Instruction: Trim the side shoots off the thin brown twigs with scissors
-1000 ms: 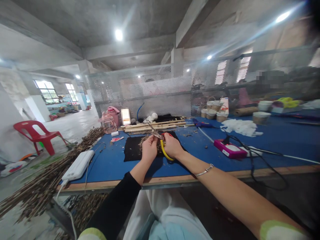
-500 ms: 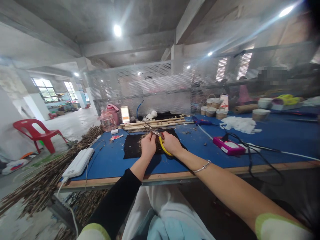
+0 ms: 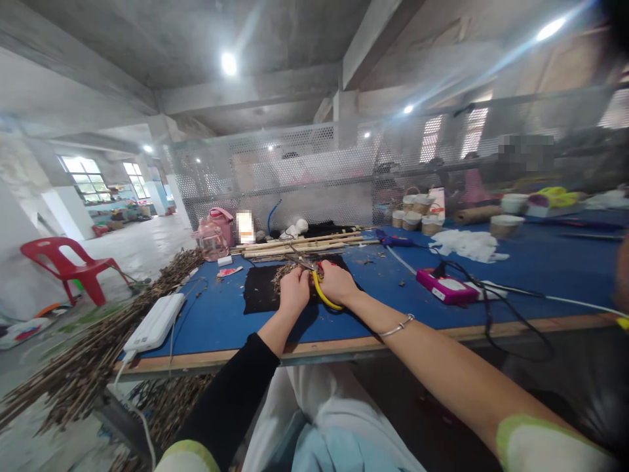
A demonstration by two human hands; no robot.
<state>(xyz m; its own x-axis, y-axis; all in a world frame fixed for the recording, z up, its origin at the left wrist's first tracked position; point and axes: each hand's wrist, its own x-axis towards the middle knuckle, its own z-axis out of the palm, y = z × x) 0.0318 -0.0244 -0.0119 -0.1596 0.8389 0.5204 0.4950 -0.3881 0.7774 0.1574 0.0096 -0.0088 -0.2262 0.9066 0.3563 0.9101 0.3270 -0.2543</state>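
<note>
My right hand (image 3: 336, 282) is closed around the yellow-handled scissors (image 3: 324, 298), whose metal blades point away and to the left. Close beside it, my left hand (image 3: 295, 292) has its fingers pinched together on a small clump of dry brown plant bits (image 3: 281, 274), just by the blades. The exact spot where the blades meet the clump is partly hidden by my fingers. Beneath both hands lies a black cloth (image 3: 256, 288) on the blue tabletop (image 3: 383, 313).
Wooden sticks (image 3: 304, 246) lie behind the cloth. A white power bank (image 3: 156, 321) sits at left, near dry stalks (image 3: 93, 357). To the right are a glue gun (image 3: 393, 240), a magenta box with cables (image 3: 446, 287), white tissue-like material (image 3: 469, 245) and several small pots (image 3: 432, 225).
The scissor blades have dropped lower and look less spread apart at the clump. My left hand has shifted slightly. Something blurred has appeared at the far right edge.
</note>
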